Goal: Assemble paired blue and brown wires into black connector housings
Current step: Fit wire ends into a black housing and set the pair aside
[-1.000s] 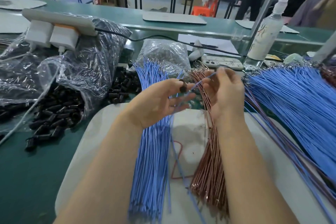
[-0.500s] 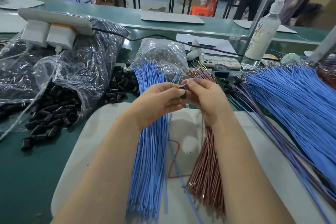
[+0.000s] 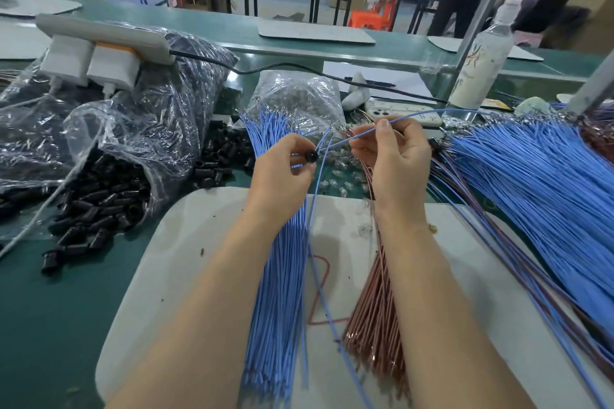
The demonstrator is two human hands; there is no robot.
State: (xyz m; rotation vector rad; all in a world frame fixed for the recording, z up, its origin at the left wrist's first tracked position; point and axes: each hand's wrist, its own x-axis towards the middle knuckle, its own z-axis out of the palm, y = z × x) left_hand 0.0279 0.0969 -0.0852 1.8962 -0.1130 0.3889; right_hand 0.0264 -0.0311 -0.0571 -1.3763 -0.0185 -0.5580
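Since half a second ago the hands, then pressed together at the housing, have parted: the right hand (image 3: 393, 156) has drawn off toward 2 o'clock. Its thumb and forefinger pinch a single blue wire (image 3: 360, 134), whose far length arcs away toward 2 o'clock and is lost among the clutter by the bottle (image 3: 481, 56). The left hand (image 3: 282, 176) pinches a black connector housing (image 3: 311, 156) between thumb and fingertips, at 9 o'clock of the right hand. The wire's near end points at the housing; whether it is seated inside cannot be told, as the tip is thin and blurred.

Both hands hover over the far edge of the white mat (image 3: 199, 242). The forearms cover parts of the blue wire bundle (image 3: 279, 292) and the brown wire bundle (image 3: 372, 319) lying on it. At 3 o'clock a heap of paired wires (image 3: 538, 196) runs out of frame. At 9 o'clock, loose housings (image 3: 96, 209) spill from a crumpled plastic bag (image 3: 133, 129), whose glare hides the rest.
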